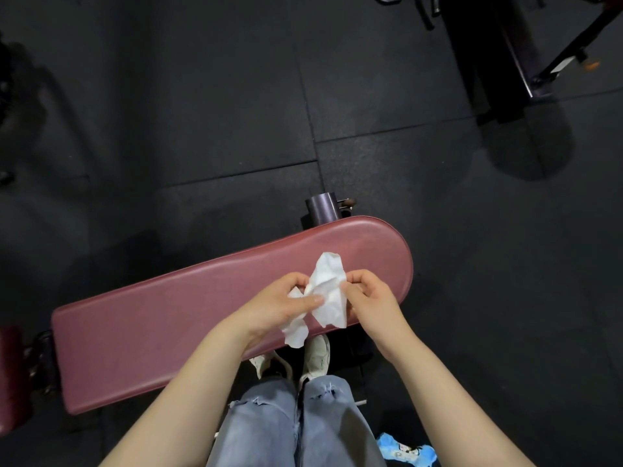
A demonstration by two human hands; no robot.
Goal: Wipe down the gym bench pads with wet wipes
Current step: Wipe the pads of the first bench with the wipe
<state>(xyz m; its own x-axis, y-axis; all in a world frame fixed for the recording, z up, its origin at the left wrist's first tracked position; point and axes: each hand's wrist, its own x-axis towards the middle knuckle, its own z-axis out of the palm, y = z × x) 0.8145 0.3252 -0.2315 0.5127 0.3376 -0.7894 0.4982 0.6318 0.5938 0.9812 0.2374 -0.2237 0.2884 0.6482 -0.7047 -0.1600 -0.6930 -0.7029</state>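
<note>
The blue pack [406, 449] on the floor by the right leg is cut off, its print unreadable. Both hands pinch a crumpled wet wipe [328, 294] above the maroon bench pad [175, 318]: left hand [283, 305] thumb over it, right hand [365, 294] fingers curled at its edge

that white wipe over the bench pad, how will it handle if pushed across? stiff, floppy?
Likely floppy: the wipe is crumpled and droops below the left hand. Probably very light, since fingertip pinches from both hands, right hand included, hold it. It may bunch rather than slide flat on the bench pad.
</note>
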